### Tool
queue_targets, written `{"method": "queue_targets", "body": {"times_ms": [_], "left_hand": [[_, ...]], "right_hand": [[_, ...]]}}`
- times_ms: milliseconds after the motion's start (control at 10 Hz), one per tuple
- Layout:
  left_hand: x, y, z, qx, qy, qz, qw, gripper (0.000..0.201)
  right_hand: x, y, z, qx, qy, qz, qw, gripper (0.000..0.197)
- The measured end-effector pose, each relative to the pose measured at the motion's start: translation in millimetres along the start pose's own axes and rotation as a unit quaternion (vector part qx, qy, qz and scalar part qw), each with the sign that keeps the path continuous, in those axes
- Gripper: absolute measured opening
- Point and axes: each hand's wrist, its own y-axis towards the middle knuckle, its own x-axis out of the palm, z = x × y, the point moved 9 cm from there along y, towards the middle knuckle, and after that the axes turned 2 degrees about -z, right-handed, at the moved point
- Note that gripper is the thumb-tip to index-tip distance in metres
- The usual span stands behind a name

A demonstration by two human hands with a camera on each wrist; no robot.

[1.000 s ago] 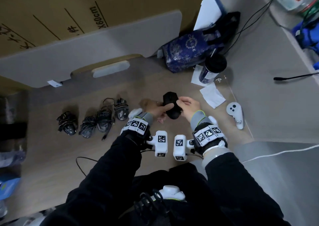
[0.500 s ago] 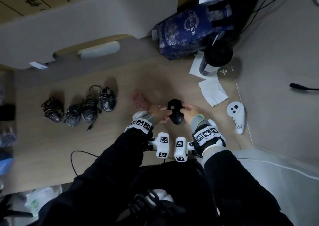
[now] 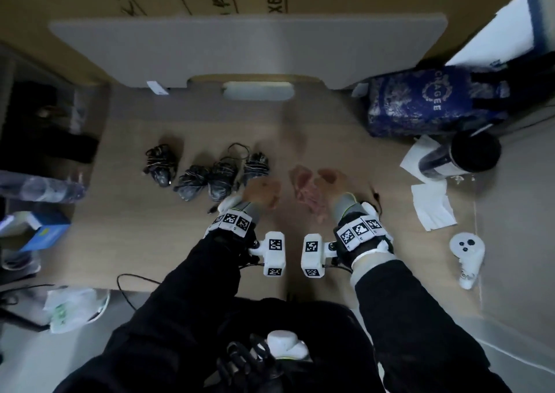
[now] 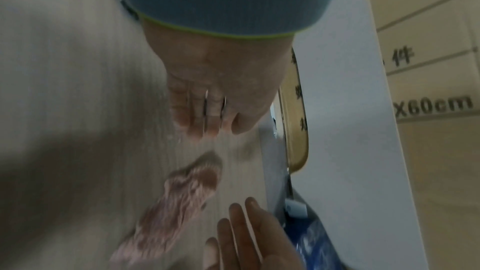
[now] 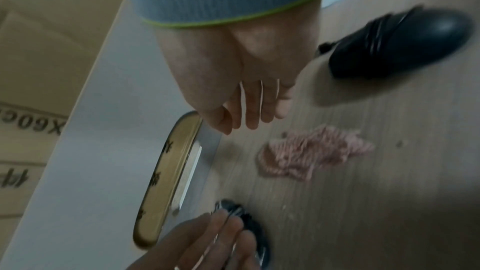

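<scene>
My left hand (image 3: 260, 194) and right hand (image 3: 329, 184) hover side by side over the wooden table (image 3: 156, 242), both blurred and empty. Seen from the wrists, the left hand (image 4: 215, 100) and right hand (image 5: 246, 91) have straight fingers. A pink cloth (image 3: 306, 196) lies between them on the table; it also shows as the pink cloth (image 5: 311, 153). A black mouse (image 5: 397, 42) with its cable wound round it lies just right of my right wrist; in the head view only a sliver of this mouse (image 3: 375, 197) shows.
Several cable-wrapped black mice (image 3: 210, 176) lie in a row left of my left hand. At the right are a blue patterned bag (image 3: 435, 101), a black-lidded cup (image 3: 468, 158), white tissues (image 3: 432, 209) and a white controller (image 3: 467, 254). A grey panel (image 3: 240, 47) stands behind.
Both hands held the black mouse before; it now lies on the table beside my right wrist. The hands have parted and are empty. The head camera has swung left.
</scene>
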Motion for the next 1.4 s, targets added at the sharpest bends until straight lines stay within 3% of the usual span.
{"method": "queue_targets", "body": {"times_ms": [100,300,500,700,800,900,1000,1100,1200,1300,1400], "left_hand": [[-67,8,3,0.003,0.014,0.075,0.997,0.016],[-157,24,-10,0.008,-0.016,0.102,0.995,0.022],[-174,27,-23,0.006,-0.051,0.034,0.998,0.034],[-155,21,-13,0.004,0.007,0.053,0.999,0.006],[-130,14,-15,0.002,-0.012,-0.005,1.0,0.02],[-118,10,-22,0.004,0.03,-0.001,1.0,0.028],[-111,-1,-25,-0.025,0.024,0.019,0.999,0.017],[-94,-13,-24,-0.023,-0.004,-0.015,1.0,0.029],[-78,-23,-22,-0.006,-0.055,-0.01,0.998,0.028],[-64,-33,-11,0.02,-0.108,-0.011,0.994,0.036],[-57,-43,-1,0.025,-0.176,0.009,0.984,0.042]], "right_hand": [[59,13,-16,-0.028,-0.077,-0.03,0.996,0.021],[149,41,-34,0.016,-0.22,-0.054,0.974,0.095],[160,50,-20,0.027,-0.18,0.014,0.983,0.078],[147,33,-22,0.021,-0.164,0.021,0.986,0.048],[138,19,-17,0.008,-0.139,0.038,0.99,0.048],[135,11,-4,-0.003,-0.097,0.012,0.995,0.048],[135,3,0,-0.003,0.002,-0.038,0.999,0.048],[134,-18,-12,-0.014,0.079,-0.09,0.993,0.03],[123,-37,-24,-0.026,0.16,-0.103,0.981,0.035],[101,-51,-28,-0.048,0.152,-0.113,0.981,0.044],[88,-64,-25,-0.061,0.109,-0.158,0.98,0.025]]}}
